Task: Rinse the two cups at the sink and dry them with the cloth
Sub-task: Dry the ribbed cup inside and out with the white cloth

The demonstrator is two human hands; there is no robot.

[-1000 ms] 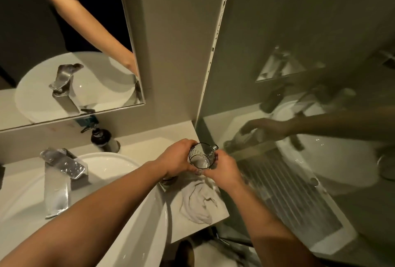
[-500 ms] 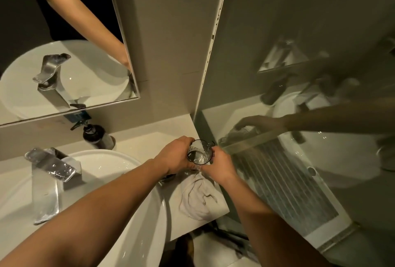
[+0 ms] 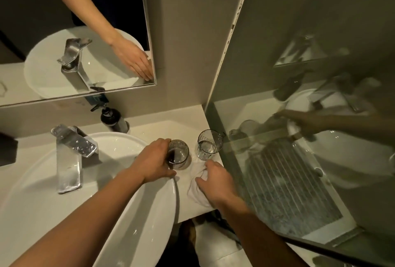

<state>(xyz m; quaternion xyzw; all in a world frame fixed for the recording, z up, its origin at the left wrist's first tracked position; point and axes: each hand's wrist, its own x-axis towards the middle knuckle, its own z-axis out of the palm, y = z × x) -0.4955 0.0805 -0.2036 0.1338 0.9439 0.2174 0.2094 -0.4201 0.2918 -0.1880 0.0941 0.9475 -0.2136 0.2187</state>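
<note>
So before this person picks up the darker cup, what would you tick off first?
1. Left hand wrapped round the dark cup: ok.
2. Dark cup upright on the counter: ok.
3. Clear cup standing apart, out of the way: ok.
4. Right hand on the cloth: ok.
5. Dark cup already rinsed: cannot tell.
6. Tap off, no stream visible: ok.

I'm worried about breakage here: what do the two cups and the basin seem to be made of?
Both cups look like clear glass. The cup by the glass wall shows the counter through ribbed, shiny sides. The cup at the left hand is see-through too, with a fluted rim. The basin looks like glazed white ceramic, smooth with bright highlights, though a glossy resin can't be ruled out.
</note>
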